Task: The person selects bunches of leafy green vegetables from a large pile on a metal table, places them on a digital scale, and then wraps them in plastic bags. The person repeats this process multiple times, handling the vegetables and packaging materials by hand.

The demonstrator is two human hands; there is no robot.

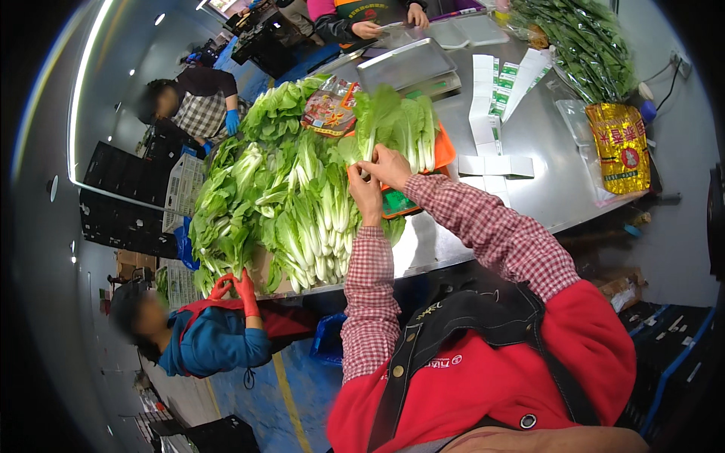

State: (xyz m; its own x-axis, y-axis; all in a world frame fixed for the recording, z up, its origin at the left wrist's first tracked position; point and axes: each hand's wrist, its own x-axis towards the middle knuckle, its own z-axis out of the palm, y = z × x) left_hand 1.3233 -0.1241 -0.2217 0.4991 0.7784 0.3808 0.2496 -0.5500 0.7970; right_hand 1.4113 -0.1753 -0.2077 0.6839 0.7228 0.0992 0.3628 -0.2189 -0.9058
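Observation:
My left hand (366, 191) and my right hand (389, 165) meet at the white base of a leafy green (378, 116), their fingers pinching its stalks. The leaves point away from me. Close beyond lie more leafy greens (418, 133) on an orange tray (445, 148), which rests on a digital scale (398, 203) with a green display. To the left of my hands spreads a large heap of leafy greens (317, 226), many with white stalks towards the table's near edge. A printed plastic bag (330, 106) lies on the heap's far part.
Label strips (503, 90) lie on the metal table (544, 189). A metal tray (406, 63) sits on another scale beyond. At right are a gold printed bag (618, 148) and bagged greens (595, 45). A co-worker's red-gloved hands (238, 289) touch the heap; other people stand farther off.

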